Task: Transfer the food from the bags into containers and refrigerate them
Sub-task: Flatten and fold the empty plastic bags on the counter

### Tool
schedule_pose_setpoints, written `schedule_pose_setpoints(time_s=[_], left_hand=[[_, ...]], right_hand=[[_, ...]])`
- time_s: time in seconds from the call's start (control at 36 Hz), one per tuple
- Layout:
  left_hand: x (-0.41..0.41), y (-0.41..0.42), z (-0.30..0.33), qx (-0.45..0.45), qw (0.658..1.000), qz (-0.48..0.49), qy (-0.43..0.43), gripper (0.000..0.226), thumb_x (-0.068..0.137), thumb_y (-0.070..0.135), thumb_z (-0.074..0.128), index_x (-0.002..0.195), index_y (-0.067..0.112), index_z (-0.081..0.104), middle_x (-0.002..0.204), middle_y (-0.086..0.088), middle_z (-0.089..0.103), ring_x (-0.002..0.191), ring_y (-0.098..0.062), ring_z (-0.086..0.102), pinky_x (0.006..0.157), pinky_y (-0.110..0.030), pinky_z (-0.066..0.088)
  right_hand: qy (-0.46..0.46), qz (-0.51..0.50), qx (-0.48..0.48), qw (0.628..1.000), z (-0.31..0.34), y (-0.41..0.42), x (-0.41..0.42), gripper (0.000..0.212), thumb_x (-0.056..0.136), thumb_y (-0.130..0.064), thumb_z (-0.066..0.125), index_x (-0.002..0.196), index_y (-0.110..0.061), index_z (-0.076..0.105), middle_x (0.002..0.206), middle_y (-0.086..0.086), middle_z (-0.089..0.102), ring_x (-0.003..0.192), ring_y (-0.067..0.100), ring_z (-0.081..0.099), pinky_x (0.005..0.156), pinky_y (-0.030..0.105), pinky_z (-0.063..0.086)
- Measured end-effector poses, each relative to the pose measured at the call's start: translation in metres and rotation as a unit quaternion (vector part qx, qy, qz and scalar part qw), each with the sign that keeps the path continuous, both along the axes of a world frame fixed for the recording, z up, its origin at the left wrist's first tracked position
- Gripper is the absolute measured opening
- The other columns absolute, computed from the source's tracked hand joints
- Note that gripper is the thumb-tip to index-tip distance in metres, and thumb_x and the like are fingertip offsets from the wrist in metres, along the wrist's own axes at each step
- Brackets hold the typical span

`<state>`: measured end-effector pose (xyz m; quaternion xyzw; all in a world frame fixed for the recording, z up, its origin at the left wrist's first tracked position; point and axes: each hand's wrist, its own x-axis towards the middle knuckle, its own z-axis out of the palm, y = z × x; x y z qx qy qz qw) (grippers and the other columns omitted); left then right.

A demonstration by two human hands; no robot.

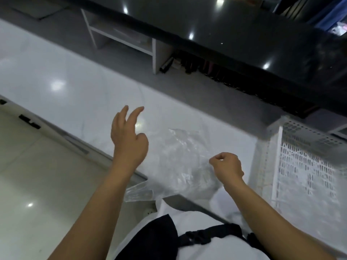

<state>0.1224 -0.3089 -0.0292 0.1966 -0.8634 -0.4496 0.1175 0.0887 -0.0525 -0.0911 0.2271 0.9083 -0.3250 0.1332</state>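
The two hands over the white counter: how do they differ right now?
The left hand is raised with fingers spread and holds nothing, while the right hand is curled into a fist. The left hand sits beside the clear plastic bag; the right hand is at the bag's edge, whether pinching it is unclear. Both are bare and hover above the white counter.

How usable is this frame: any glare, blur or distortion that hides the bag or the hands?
Head view: strongly tilted and wide-angle, so the counter edge runs diagonally. Ceiling-light glare spots dot the counter and dark cabinet. The clear bag is soft and low-contrast on the white top, its contents unreadable. Left hand and right hand are slightly smeared but legible.
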Motion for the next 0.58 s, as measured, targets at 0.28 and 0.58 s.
schedule_pose_setpoints(time_s=[0.28, 0.58], left_hand=[[-0.001, 0.038, -0.009, -0.04, 0.99, -0.134, -0.001, 0.056, 0.099, 0.007, 0.047, 0.148, 0.032, 0.041, 0.166, 0.003, 0.022, 0.154, -0.021, 0.006, 0.126, -0.043, 0.007], [-0.039, 0.106, -0.084, -0.261, 0.936, -0.191, -0.135, 0.058, 0.106, 0.038, 0.028, 0.16, 0.033, 0.006, 0.169, 0.001, -0.013, 0.154, -0.026, -0.016, 0.122, -0.048, -0.013]], right_hand=[[0.004, 0.014, 0.028, 1.0, -0.007, -0.006, 0.019, 0.022, 0.08, -0.042, 0.071, 0.099, -0.032, 0.065, 0.115, -0.008, 0.061, 0.116, 0.026, 0.053, 0.092, 0.042, 0.041], [0.125, 0.335, 0.145, 0.922, -0.016, -0.02, -0.041, 0.049, 0.107, -0.038, 0.033, 0.155, -0.026, 0.031, 0.167, -0.001, 0.016, 0.155, 0.021, 0.006, 0.123, 0.048, 0.004]])
